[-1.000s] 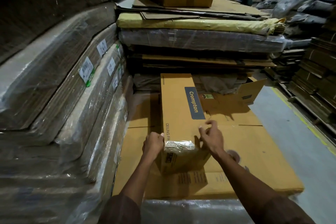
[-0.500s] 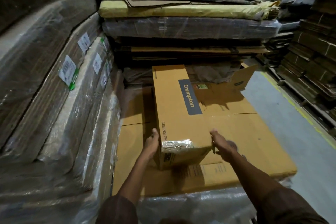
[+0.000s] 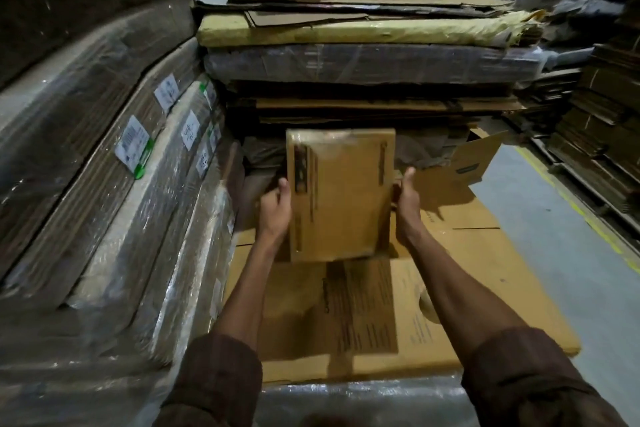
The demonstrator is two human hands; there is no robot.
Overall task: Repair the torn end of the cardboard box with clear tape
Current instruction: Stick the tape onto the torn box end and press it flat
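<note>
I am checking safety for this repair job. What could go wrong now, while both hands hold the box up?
The box is tipped up, held only at its sides by the left hand and right hand; it might slip onto the flat cardboard sheet below. The picture is blurred, so the box seems to be moving; a fast turn could strain the repaired end.

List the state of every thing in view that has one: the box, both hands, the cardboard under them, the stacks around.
cardboard box: tipped up on end, held off the flat sheets, blurred.
left hand: grips the box's left edge.
right hand: grips the box's right edge, thumb up.
flattened cardboard sheets: lying flat under the box.
open carton: flap raised.
wrapped cardboard bundles: stacked, in plastic film.
</note>
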